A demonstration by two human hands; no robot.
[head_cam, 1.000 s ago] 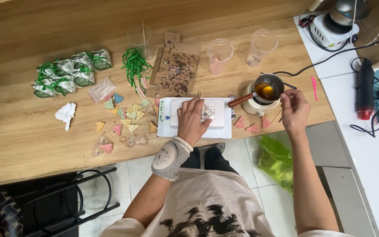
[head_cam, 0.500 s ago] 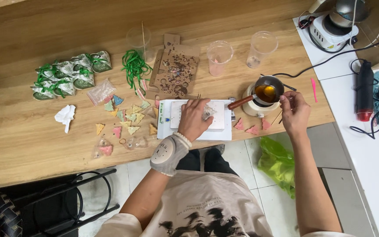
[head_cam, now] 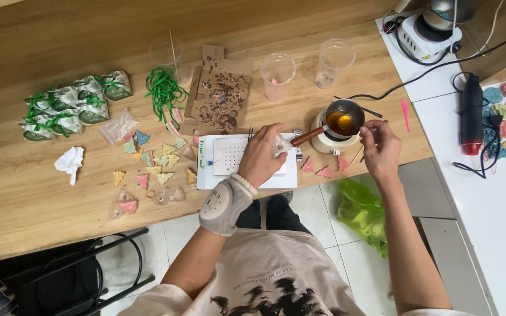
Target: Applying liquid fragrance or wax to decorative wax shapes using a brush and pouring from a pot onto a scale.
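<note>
Left hand pressed flat on the white square perforated mould board, fingers curled around a small pale piece at its right edge, apparently to steady the board. Right hand raised beside the small dark metal melting pot of amber liquid, fingertips pinched together on something thin (too small to name). Pot seated on a round white warmer, wooden handle angled toward the left hand, within easy reach. Pink triangular cast pieces just beside the warmer at the edge of the wooden worktop. Further left, scattered pastel triangles, green ribbon, wrapped green-tied parcels. Behind, two clear plastic cups.
</note>
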